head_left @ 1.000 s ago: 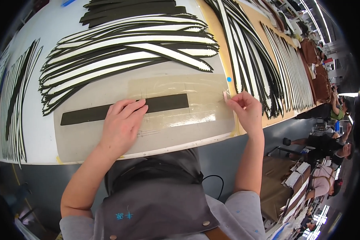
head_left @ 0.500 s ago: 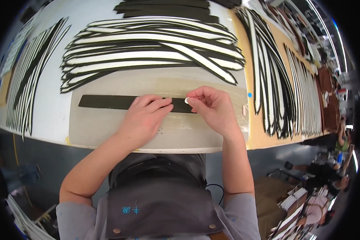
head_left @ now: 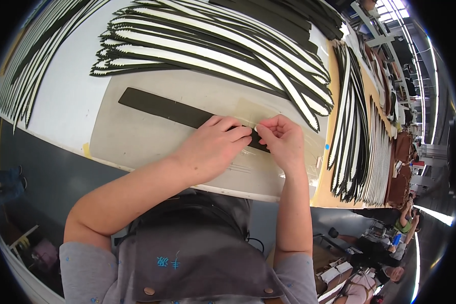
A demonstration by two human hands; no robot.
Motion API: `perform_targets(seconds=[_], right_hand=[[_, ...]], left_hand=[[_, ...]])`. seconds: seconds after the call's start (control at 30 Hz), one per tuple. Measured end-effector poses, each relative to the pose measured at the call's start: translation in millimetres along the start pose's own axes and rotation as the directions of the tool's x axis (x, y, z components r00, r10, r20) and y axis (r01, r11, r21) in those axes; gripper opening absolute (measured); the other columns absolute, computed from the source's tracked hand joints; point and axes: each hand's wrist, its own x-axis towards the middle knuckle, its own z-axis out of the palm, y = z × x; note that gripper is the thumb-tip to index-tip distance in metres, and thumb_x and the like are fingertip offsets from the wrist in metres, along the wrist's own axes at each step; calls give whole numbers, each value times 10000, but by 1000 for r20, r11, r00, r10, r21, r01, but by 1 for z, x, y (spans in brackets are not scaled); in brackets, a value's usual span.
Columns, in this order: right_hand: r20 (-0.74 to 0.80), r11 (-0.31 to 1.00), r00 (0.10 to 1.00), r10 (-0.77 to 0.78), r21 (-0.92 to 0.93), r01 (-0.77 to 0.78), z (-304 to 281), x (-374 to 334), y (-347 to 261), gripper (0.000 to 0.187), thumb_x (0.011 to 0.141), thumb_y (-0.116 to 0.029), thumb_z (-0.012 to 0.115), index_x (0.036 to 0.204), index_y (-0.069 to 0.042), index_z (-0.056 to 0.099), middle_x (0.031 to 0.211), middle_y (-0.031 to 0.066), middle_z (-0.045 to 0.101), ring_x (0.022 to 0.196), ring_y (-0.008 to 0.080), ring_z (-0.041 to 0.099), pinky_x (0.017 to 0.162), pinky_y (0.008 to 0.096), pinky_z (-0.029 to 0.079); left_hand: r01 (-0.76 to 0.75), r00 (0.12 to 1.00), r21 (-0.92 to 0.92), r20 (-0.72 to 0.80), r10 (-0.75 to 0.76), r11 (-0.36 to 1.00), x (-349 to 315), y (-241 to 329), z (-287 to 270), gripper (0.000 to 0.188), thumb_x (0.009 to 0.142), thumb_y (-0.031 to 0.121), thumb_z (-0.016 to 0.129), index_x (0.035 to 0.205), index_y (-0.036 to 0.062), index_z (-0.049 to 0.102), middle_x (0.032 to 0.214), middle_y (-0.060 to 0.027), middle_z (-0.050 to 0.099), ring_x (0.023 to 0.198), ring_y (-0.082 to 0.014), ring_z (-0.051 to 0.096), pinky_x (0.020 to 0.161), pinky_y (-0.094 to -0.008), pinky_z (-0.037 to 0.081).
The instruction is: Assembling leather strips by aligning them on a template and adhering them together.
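A flat, dark olive-black strip [head_left: 162, 109] lies slantwise on the grey work mat [head_left: 131, 147] in front of me. My left hand [head_left: 213, 147] rests across it, fingers slightly bent and a little apart, the tips on the strip; its thumb is hidden. Close by the left fingertips, my right hand [head_left: 285, 142] is closed in a pinch over the strip's right part. Between its thumb and forefinger shows a small white rounded piece [head_left: 257, 128], too small to name. The strip's right end is partly covered by the right hand.
Beyond the mat lies a heap of black-edged white strips [head_left: 202, 50], with plain dark strips [head_left: 268, 17] behind. More strips hang over the tan board [head_left: 334, 177] at right and the table's left side [head_left: 40, 66]. Other people [head_left: 380, 248] are at far right.
The whole view has turned, so table and strip now slant down to the right. My hands have come closer together, the left fingertips now near the pinched white piece.
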Motion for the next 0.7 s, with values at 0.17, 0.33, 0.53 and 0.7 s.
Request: perform_targets(seconds=[0.17, 0.33, 0.53, 0.7], right_hand=[[10, 1000, 1000, 15, -14, -15, 1, 1, 1, 105, 900, -61, 747, 924, 18, 683, 779, 43, 692, 667, 90, 656, 578, 219, 509], [-22, 994, 997, -71, -81, 69, 4, 3, 10, 78, 891, -29, 740, 898, 20, 680, 777, 44, 694, 666, 82, 647, 592, 222, 522], [-64, 998, 996, -59, 14, 60, 4, 4, 15, 76, 832, -63, 756, 833, -2, 710, 718, 54, 711, 638, 89, 645, 613, 253, 535], [-73, 998, 996, -47, -33, 44, 6, 2, 12, 74, 842, -55, 746, 827, 4, 705, 719, 47, 704, 638, 87, 637, 615, 250, 533]], left_hand=[[-2, 1000, -28, -17, 2, 1000, 0, 0, 2, 378, 820, 60, 619, 1188, 58, 707, 1269, -24, 656, 1217, -232, 547, 1035, -383, 445], [3, 1000, -20, -10, -3, 1000, 1, 0, 2, 377, 815, 67, 625, 1181, 58, 710, 1266, -25, 657, 1216, -229, 550, 1035, -386, 445], [8, 1000, -9, -14, -8, 1000, 1, 1, 3, 368, 808, 69, 631, 1166, 60, 716, 1255, -20, 659, 1209, -222, 556, 1031, -384, 447], [7, 1000, -15, -22, -8, 1000, 1, 0, 4, 363, 801, 66, 637, 1155, 62, 718, 1245, -16, 662, 1202, -217, 561, 1025, -380, 450]])
